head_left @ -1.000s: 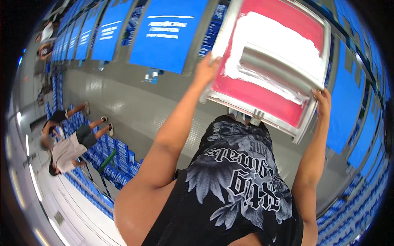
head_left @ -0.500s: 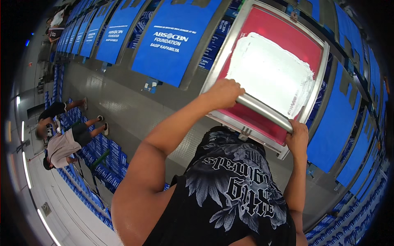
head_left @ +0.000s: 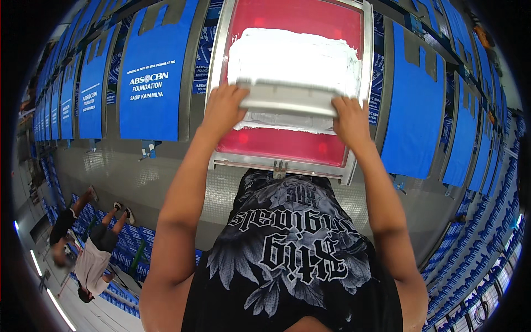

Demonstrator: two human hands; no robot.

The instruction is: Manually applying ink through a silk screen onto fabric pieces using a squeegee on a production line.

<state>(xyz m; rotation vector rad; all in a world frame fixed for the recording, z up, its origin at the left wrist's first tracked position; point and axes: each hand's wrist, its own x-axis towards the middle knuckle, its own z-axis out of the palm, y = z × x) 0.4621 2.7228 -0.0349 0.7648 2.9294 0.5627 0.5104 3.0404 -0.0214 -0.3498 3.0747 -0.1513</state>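
Observation:
A silver-framed printing screen (head_left: 366, 61) with red mesh (head_left: 276, 150) lies in front of me. Thick white ink (head_left: 290, 52) covers the upper middle of the mesh. Across the screen lies a wide metal squeegee (head_left: 287, 100), slightly blurred. My left hand (head_left: 224, 108) is closed around its left end, and my right hand (head_left: 352, 123) grips its right end. On the near side of the squeegee, a thinner greyish-white film of ink (head_left: 287, 122) coats the mesh. What lies under the screen is hidden.
Flat blue bag-shaped pieces with handle cutouts (head_left: 149, 110) lie on boards to the left, some bearing white print. Plain blue ones (head_left: 415, 122) line the right. Two people (head_left: 95, 265) are at the lower left, beside rows of blue pieces. Metal clamps (head_left: 280, 169) sit at the frame's near edge.
Both hands have pushed the squeegee from near the front of the screen toward its middle, leaving an ink film behind. My view has turned, so the screen now looks straighter.

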